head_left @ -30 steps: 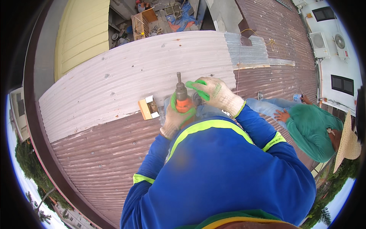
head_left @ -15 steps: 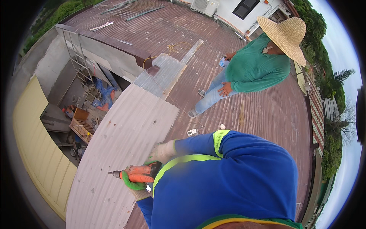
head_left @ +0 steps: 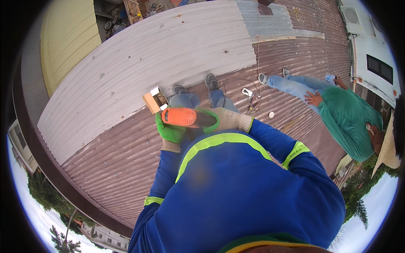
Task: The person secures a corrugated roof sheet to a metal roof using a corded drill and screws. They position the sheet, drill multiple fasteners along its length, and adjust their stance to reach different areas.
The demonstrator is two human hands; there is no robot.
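An orange power drill (head_left: pixel 179 117) is held level in front of my waist, its dark end toward the right. My left hand (head_left: pixel 170 132), in a green-palmed work glove, wraps the drill's left end from below. Around the dark right end closes my right hand (head_left: pixel 228 119), in a matching pale knit glove. The drill's tip is not visible from this angle. Just beyond my left hand, an open cardboard box (head_left: pixel 149 103) sits on the roof with small pieces inside, too small to name; they look like screws.
Pale corrugated sheets (head_left: pixel 139 59) cover the roof's far side, beside brown corrugated roofing (head_left: pixel 114 154). A co-worker in green (head_left: pixel 350 111) stands at right. A white socket outlet (head_left: pixel 247 92) and cords lie near my shoes (head_left: pixel 211 82). A dark roof edge (head_left: pixel 50 173) curves along the left.
My view has swung left and down, bringing the box and my feet into sight. The drill has turned so its tip is hidden; both hands still hold it.
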